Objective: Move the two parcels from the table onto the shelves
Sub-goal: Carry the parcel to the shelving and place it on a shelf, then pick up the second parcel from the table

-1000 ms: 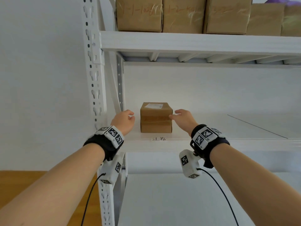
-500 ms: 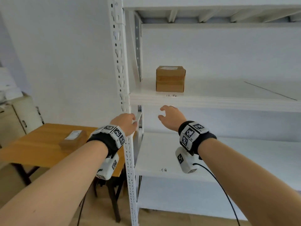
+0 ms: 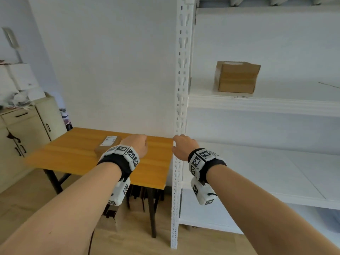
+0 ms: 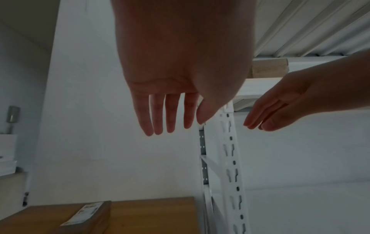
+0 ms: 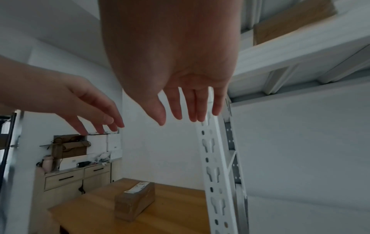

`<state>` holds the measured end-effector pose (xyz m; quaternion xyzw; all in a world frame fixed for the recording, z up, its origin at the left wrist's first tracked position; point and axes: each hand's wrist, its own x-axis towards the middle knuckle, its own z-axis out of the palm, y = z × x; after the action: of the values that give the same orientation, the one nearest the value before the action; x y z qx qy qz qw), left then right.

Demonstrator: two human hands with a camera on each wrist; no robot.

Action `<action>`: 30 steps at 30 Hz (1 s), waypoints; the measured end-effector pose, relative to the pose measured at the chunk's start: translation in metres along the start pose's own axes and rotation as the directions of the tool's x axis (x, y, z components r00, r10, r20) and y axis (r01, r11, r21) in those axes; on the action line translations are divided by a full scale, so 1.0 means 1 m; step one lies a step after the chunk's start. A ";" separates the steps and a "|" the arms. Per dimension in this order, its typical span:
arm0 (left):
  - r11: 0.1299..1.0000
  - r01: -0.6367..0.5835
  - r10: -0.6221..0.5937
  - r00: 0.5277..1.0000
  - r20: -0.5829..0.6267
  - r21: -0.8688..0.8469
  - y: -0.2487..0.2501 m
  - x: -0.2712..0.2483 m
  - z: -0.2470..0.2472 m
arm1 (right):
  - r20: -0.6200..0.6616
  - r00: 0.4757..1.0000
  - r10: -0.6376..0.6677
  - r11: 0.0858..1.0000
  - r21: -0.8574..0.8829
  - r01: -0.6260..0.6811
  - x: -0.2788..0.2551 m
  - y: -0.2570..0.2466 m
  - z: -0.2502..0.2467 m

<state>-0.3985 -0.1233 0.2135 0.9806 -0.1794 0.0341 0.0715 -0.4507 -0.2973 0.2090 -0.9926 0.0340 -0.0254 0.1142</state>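
Observation:
One brown cardboard parcel (image 3: 237,77) stands on the white middle shelf (image 3: 261,104), near its left end. A second, flatter parcel (image 3: 107,144) with a white label lies on the orange wooden table (image 3: 73,150); it also shows in the right wrist view as the parcel (image 5: 135,203) and in the left wrist view as the parcel (image 4: 88,216). My left hand (image 3: 138,145) hovers above the table just right of that parcel, fingers straight and empty (image 4: 166,114). My right hand (image 3: 184,146) is in the air in front of the shelf post, fingers straight and empty (image 5: 190,104).
The white perforated shelf post (image 3: 181,89) stands between the table and the shelves. A lower white shelf (image 3: 276,172) lies to the right. A beige cabinet (image 3: 24,133) with clutter on top stands at the left. Wooden floor lies below.
Both hands have drawn back from the parcel on the shelf, dropped and moved left toward the table. The view has swung down and left, so the table and its parcel are now near.

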 end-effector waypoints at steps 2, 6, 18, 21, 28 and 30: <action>1.000 -0.009 0.009 1.000 0.026 0.015 -0.031 0.008 0.001 | 0.015 0.999 0.034 0.999 0.005 -0.034 0.018 -0.026 0.012; 0.999 -0.023 0.020 0.997 0.070 0.049 -0.095 0.025 0.007 | 0.030 0.998 0.063 0.997 0.030 -0.064 0.054 -0.080 0.034; 0.999 0.017 -0.011 0.985 0.171 -0.035 -0.244 0.082 0.049 | 0.115 0.989 0.092 0.995 0.026 -0.096 0.149 -0.187 0.103; 0.996 0.049 -0.034 0.978 0.204 -0.070 -0.271 0.102 0.064 | 0.161 0.983 0.087 0.995 0.025 -0.092 0.181 -0.199 0.127; 0.980 0.157 -0.120 0.958 0.262 -0.124 -0.335 0.158 0.097 | 0.243 0.967 0.077 0.994 0.054 -0.093 0.267 -0.222 0.180; 0.975 0.187 -0.143 0.944 0.298 -0.124 -0.354 0.177 0.107 | 0.262 0.962 0.078 0.991 0.082 -0.103 0.292 -0.228 0.194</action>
<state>-0.1027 0.1263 0.0785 0.9784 -0.1072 -0.1284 0.1213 -0.1345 -0.0539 0.0844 -0.9783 0.0628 0.1079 0.1655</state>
